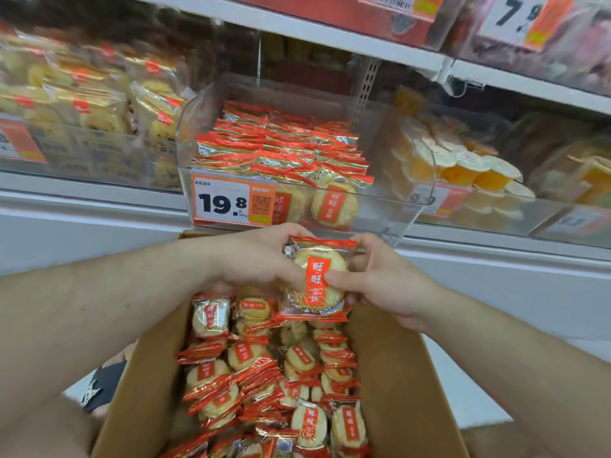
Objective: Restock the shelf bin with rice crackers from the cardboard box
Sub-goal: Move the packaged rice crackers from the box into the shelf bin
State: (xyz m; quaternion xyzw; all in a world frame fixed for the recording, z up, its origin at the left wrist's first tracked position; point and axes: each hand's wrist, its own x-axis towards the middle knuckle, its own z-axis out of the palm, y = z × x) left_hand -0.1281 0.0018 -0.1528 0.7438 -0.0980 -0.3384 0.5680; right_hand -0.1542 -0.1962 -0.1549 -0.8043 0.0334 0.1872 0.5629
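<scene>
Both hands (pixel 317 269) hold 旺旺 packet (pixel 315 282) below 19.8 tag (pixel 223 201).

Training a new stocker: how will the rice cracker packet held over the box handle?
The rice cracker packet is probably light, since fingertips alone hold it. Its glossy film looks slippery. The round crackers inside likely snap if squeezed.

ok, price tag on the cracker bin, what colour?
Price tag: white panel, black digits, orange border. Head view.
</scene>
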